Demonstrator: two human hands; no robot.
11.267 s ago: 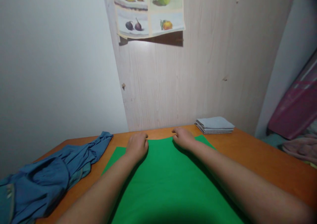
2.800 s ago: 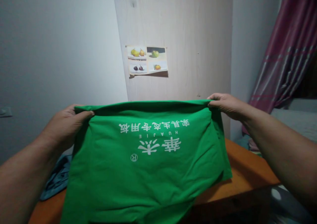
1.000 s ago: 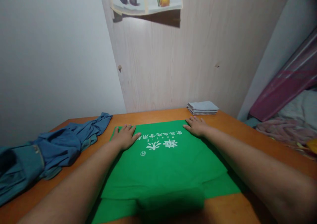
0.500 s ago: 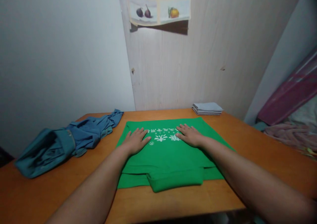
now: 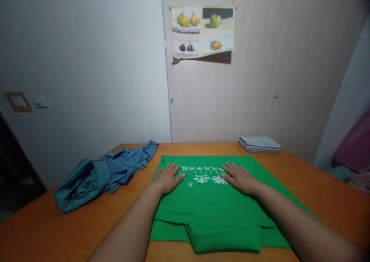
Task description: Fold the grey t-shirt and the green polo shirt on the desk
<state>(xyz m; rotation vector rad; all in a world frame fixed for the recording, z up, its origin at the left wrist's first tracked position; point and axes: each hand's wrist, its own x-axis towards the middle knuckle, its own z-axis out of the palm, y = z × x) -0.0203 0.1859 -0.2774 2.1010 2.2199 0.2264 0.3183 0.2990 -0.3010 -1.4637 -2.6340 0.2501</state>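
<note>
A green shirt [image 5: 214, 212] with white print lies folded flat on the orange wooden table [image 5: 318, 185] in front of me. My left hand [image 5: 167, 178] rests palm down on its left part, fingers stretched out. My right hand [image 5: 239, 178] lies flat on the right part beside the white print, fingers spread. Neither hand holds anything. A folded sleeve or flap of the shirt sticks out at the near edge.
A crumpled blue garment [image 5: 101, 175] lies on the table to the left. A small stack of folded grey cloths [image 5: 259, 144] sits at the back right by the wooden panel. A fruit poster [image 5: 202, 31] hangs above. Pink bedding [image 5: 351, 154] is at far right.
The shirt was held up in the air, then laid on the table. In the last second both hands slid from its far corners toward the middle, staying flat on it.
</note>
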